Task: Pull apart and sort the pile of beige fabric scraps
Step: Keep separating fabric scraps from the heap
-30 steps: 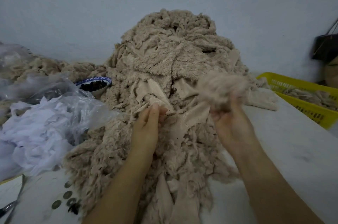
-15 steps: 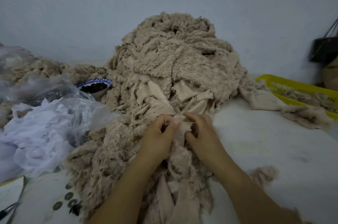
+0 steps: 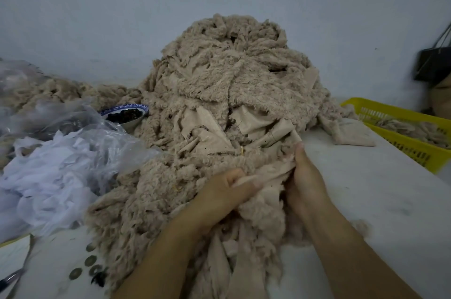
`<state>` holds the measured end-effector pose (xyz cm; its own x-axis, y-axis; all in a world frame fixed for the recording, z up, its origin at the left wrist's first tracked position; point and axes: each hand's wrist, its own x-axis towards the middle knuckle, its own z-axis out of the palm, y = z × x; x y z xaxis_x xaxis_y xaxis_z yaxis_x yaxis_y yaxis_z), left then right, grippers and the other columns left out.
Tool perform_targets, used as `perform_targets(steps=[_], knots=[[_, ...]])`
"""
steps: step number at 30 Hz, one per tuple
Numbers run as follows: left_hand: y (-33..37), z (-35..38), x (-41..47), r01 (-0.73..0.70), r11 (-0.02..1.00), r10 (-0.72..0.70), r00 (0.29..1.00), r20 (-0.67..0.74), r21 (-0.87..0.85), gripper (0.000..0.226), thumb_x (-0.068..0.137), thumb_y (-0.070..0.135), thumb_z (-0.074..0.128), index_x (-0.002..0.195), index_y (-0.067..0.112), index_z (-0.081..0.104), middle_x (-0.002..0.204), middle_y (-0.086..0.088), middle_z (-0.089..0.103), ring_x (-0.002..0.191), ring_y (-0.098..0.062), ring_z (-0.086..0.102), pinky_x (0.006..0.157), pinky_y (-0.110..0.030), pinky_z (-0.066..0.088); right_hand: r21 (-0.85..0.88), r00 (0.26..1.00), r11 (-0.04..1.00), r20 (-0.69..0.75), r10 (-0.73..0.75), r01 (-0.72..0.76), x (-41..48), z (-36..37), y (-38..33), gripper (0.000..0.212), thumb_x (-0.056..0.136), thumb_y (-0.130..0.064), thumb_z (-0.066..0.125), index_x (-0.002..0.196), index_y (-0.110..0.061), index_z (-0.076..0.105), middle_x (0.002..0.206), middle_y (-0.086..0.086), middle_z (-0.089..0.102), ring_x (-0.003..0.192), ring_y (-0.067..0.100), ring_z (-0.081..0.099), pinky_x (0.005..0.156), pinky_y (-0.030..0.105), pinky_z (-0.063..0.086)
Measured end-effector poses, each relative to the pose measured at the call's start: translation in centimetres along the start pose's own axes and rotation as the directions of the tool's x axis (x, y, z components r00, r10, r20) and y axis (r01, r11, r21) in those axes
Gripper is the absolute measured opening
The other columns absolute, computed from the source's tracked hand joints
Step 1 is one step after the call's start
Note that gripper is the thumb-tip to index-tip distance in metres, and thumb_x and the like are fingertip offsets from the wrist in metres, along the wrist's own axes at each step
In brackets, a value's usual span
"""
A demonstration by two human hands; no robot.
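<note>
Gripping with curled left hand and right hand one beige fleecy scrap, stretched crosswise between them, right end angled away. Back at the near foot of the tall beige fabric-scrap pile after flinging a piece toward the yellow plastic basket: likely starting another.

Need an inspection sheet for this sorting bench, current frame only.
Surface: white table, faint marks at right.
Job's things: tall pile of beige scraps mid-table; yellow basket at right, a few scraps inside.
Clutter: plastic bag of white scraps, blue-patterned bowl with dark contents, coins, all at left.
Hands: left hand and right hand both grip one beige scrap at the pile's near edge.
Cables: nothing seen.
Surroundings: pale wall; dark bag hanging at right.
</note>
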<state>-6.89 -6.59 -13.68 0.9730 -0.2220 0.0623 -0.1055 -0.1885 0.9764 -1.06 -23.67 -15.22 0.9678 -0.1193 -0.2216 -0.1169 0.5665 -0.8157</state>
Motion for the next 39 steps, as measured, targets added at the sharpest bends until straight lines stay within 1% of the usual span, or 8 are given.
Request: perform_targets(steps=[5,9,13,17,22,28,32,39], knots=[[-0.1,-1.4,0.6,0.03,0.756,-0.13,0.986,-0.105,-0.654,0.024,0.076,0.02,0.077,0.093,0.009,0.065,0.085,-0.01,0.07,0.075,-0.018,0.071,0.065,-0.03,0.059,0.225,1.0,0.974,0.013,0.025,-0.027,-0.7,0.6,-0.2,0.037,0.1,-0.047,0.05,0.106,-0.015,0.066,0.076,-0.002,0.076,0.057,0.009,0.069,0.046,0.023,0.052],[-0.1,-1.7,0.7,-0.003,0.584,-0.08,0.995,-0.062,-0.812,0.034,0.085,0.017,0.066,0.116,0.001,0.066,0.11,-0.015,0.07,0.098,-0.024,0.071,0.083,-0.035,0.06,0.331,0.994,0.939,0.089,0.063,-0.089,-1.0,0.5,-0.7,0.026,0.1,-0.038,0.055,0.106,-0.016,0.067,0.087,-0.002,0.072,0.075,0.012,0.064,0.057,0.024,0.054],[0.0,-1.2,0.5,0.003,0.556,-0.015,1.0,-0.007,-0.831,0.028,0.088,0.017,0.056,0.098,0.006,0.08,0.105,-0.014,0.075,0.095,-0.023,0.074,0.079,-0.033,0.06,0.34,0.966,0.919,0.227,0.126,-0.2,-2.0,0.8,-1.1,0.036,0.099,-0.044,0.051,0.113,-0.015,0.067,0.095,0.003,0.073,0.075,0.014,0.069,0.063,0.026,0.057],[0.9,-0.5,-0.1,0.132,0.597,0.039,0.981,0.193,-0.791,0.014,0.08,0.016,0.071,0.087,0.005,0.079,0.099,-0.014,0.075,0.091,-0.022,0.073,0.08,-0.031,0.06,0.248,0.938,0.935,0.299,0.174,-0.252,-2.1,0.9,-0.6,0.058,0.101,-0.053,0.039,0.134,-0.011,0.059,0.133,0.015,0.064,0.124,0.027,0.058,0.11,0.04,0.042],[1.3,-0.6,-1.1,0.182,0.78,0.077,0.922,0.38,-0.599,0.024,0.077,0.027,0.074,0.059,0.015,0.064,0.064,0.003,0.062,0.061,-0.008,0.06,0.063,-0.019,0.051,0.21,0.945,0.945,0.262,0.193,-0.251,-1.8,0.6,-1.1,0.051,0.102,-0.048,0.043,0.132,-0.011,0.062,0.124,0.018,0.068,0.118,0.035,0.062,0.094,0.051,0.049],[1.2,-0.6,-0.2,0.143,0.805,-0.129,0.989,0.066,-0.576,0.048,0.077,0.061,0.07,0.076,0.014,0.074,0.072,-0.006,0.066,0.071,-0.019,0.066,0.065,-0.028,0.056,-0.146,0.944,0.98,0.318,-0.085,0.137,-3.3,1.1,-0.5,0.057,0.09,-0.054,0.059,0.131,-0.015,0.062,0.125,0.007,0.07,0.114,0.021,0.067,0.099,0.042,0.052],[1.1,-0.1,0.0,0.118,0.938,-0.137,0.99,-0.038,-0.325,0.054,0.068,0.079,0.056,0.096,0.039,0.079,0.105,0.007,0.077,0.101,-0.009,0.072,0.087,-0.028,0.054,-0.51,0.813,0.708,0.561,-0.157,0.489,-4.9,1.8,1.9,0.039,0.088,-0.061,0.055,0.126,-0.052,0.058,0.129,-0.033,0.059,0.122,-0.011,0.053,0.105,0.017,0.043],[0.2,-0.5,1.0,0.111,0.836,-0.283,0.926,-0.25,-0.537,0.018,0.092,0.031,0.069,0.094,0.018,0.082,0.099,-0.006,0.078,0.091,-0.02,0.075,0.078,-0.033,0.06,-0.589,0.816,0.704,0.578,0.023,0.397,-4.9,1.6,2.7,0.062,0.082,-0.077,0.048,0.139,-0.053,0.045,0.129,-0.043,0.048,0.123,-0.02,0.042,0.094,0.0,0.035]])
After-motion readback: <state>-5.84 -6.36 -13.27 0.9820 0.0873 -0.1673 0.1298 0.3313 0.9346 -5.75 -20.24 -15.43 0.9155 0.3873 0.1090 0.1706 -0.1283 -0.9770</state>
